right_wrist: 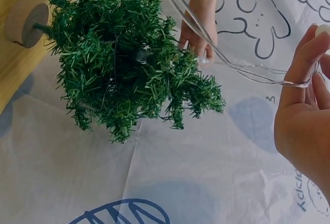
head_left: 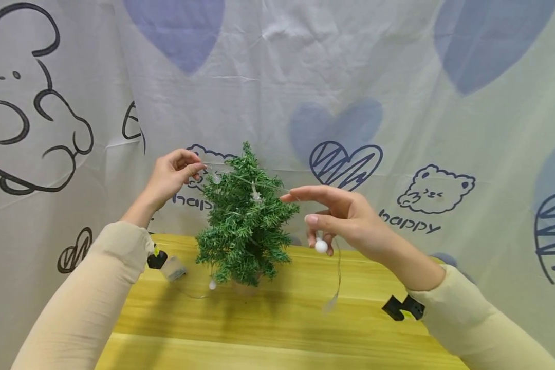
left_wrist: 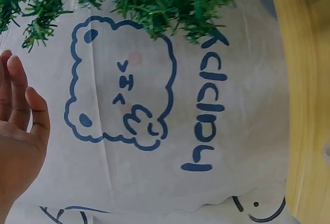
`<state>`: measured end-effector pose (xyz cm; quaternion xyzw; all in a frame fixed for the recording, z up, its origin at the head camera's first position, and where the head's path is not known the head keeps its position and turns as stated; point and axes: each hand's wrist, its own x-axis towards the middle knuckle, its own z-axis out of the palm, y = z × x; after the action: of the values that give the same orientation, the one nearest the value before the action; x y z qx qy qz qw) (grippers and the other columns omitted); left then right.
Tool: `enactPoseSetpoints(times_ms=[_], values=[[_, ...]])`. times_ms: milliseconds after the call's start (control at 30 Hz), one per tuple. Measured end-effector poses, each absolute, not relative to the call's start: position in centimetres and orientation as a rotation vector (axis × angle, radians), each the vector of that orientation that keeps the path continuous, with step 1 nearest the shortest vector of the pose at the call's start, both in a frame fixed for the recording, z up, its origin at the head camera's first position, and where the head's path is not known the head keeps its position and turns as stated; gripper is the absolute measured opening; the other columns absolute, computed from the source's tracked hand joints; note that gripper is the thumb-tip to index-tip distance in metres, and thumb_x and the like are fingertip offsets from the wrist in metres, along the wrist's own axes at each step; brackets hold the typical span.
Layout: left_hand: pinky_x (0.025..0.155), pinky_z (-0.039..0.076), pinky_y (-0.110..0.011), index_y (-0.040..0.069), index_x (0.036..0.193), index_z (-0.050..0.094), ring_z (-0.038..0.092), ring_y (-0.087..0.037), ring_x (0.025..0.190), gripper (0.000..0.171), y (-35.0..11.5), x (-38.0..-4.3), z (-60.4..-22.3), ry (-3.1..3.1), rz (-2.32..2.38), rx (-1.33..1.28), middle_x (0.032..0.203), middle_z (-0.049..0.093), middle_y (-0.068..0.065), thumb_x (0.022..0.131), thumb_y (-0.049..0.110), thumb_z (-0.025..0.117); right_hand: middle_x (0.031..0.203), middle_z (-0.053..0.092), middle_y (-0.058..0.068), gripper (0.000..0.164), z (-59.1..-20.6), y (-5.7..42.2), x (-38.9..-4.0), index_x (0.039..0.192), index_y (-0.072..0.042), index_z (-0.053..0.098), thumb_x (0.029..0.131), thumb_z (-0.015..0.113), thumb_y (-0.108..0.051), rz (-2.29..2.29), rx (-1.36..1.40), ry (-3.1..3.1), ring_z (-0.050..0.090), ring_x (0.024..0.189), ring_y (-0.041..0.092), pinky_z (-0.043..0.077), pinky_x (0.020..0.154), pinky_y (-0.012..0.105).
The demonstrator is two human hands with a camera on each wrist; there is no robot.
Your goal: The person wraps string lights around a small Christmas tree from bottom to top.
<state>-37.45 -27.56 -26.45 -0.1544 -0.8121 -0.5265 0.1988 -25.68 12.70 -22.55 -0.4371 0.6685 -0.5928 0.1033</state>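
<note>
Light string [right_wrist: 278,83], pinched in your left hand [head_left: 168,172] and looped round your right hand [head_left: 351,216], crosses the upper tree [head_left: 247,231]; draping seems underway, next move probably calling for slack fed around it.

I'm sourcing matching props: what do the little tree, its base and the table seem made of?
Tree: probably plastic, mostly matte; its green needles are thin, strip-like and even.
Base: likely wood, matte, with a pale tan side and a browner end.
Table: wood or wood-print, smooth-looking; yellow grain streaks show, but can't settle which.
</note>
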Motion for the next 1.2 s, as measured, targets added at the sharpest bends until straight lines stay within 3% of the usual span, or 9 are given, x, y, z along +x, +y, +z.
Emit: enactPoseSetpoints(times_ms=[300, 500, 667, 800, 900, 1200], values=[[0.069, 0.05, -0.027, 0.006, 0.116, 0.07, 0.067, -0.01, 0.081, 0.023, -27.6, -35.9, -28.2, -2.328, -1.317, -0.452, 0.095, 0.071, 0.001, 0.102, 0.025, 0.07, 0.148, 0.059, 0.009, 0.044, -23.0, 13.8, -25.6, 0.147, -0.006, 0.056, 0.104, 0.059, -0.001, -1.743, -1.307, 2.035, 0.069, 0.071, 0.018, 0.057, 0.05, 0.033], [0.061, 0.048, -0.025, 0.005, 0.113, 0.073, 0.065, -0.01, 0.076, 0.019, -26.9, -35.0, -28.2, -2.277, -1.239, -0.5, 0.093, 0.07, -0.011, 0.101, 0.02, 0.072, 0.145, 0.061, 0.008, 0.042, -23.3, 15.2, -25.7, 0.146, -0.007, 0.057, 0.105, 0.057, 0.0, -1.797, -1.308, 2.085, 0.066, 0.069, 0.018, 0.055, 0.05, 0.031], [0.065, 0.051, -0.019, 0.005, 0.11, 0.073, 0.063, -0.013, 0.081, 0.014, -25.9, -34.3, -27.8, -2.278, -1.071, -0.571, 0.107, 0.066, -0.008, 0.098, 0.012, 0.074, 0.142, 0.062, 0.007, 0.041, -23.6, 16.7, -26.0, 0.147, -0.005, 0.056, 0.107, 0.055, -0.001, -1.866, -1.276, 2.106, 0.064, 0.068, 0.017, 0.053, 0.051, 0.028], [0.065, 0.046, -0.016, 0.003, 0.107, 0.073, 0.057, -0.016, 0.08, 0.015, -25.0, -34.1, -27.8, -2.225, -0.893, -0.644, 0.111, 0.062, -0.01, 0.093, 0.003, 0.078, 0.143, 0.062, 0.006, 0.041, -24.1, 17.9, -26.1, 0.148, -0.005, 0.056, 0.107, 0.053, 0.0, -1.907, -1.243, 2.094, 0.064, 0.069, 0.017, 0.051, 0.051, 0.027], [0.064, 0.042, -0.017, 0.002, 0.108, 0.073, 0.054, -0.016, 0.076, 0.02, -24.4, -33.7, -27.8, -2.176, -0.855, -0.68, 0.112, 0.059, -0.012, 0.089, 0.0, 0.081, 0.143, 0.062, 0.005, 0.041, -24.7, 18.7, -26.2, 0.148, -0.006, 0.056, 0.107, 0.053, 0.0, -1.915, -1.23, 2.09, 0.064, 0.07, 0.016, 0.051, 0.051, 0.026], [0.068, 0.046, -0.024, 0.001, 0.114, 0.07, 0.054, -0.012, 0.073, 0.03, -20.4, -31.4, -26.9, -2.051, -0.987, -0.757, 0.115, 0.06, -0.01, 0.088, 0.004, 0.084, 0.14, 0.065, 0.005, 0.04, -25.7, 20.0, -26.5, 0.146, -0.005, 0.057, 0.107, 0.052, 0.002, -1.937, -1.228, 2.081, 0.065, 0.073, 0.012, 0.052, 0.051, 0.021]])
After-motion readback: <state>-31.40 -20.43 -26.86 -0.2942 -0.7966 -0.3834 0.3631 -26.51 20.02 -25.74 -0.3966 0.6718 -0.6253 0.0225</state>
